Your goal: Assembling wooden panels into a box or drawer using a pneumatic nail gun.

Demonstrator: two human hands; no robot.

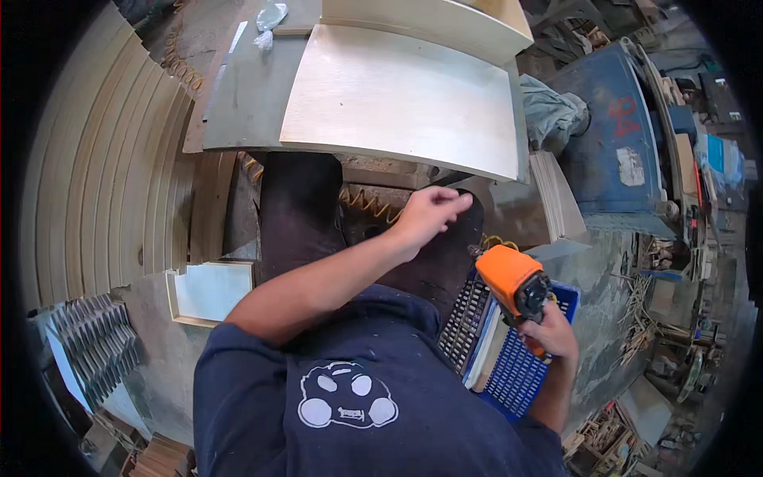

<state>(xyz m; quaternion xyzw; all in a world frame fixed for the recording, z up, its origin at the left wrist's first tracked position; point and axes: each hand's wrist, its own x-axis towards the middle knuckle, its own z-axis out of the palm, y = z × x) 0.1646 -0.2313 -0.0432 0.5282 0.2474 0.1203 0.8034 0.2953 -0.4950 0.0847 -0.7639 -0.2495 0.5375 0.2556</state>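
The right hand (554, 332) is wrapped around the handle of an orange tool (507, 273), whose body extends ahead of that hand, above a blue basket (513, 378). The left hand (431, 213) is bent at the wrist with its fingers curled close together; whether they pinch something small, I cannot tell from this angle. Beyond the left hand, a pale board (401, 95) lies on the surface (246, 107). A yellow coiled hose (369, 205) hangs left of that hand.
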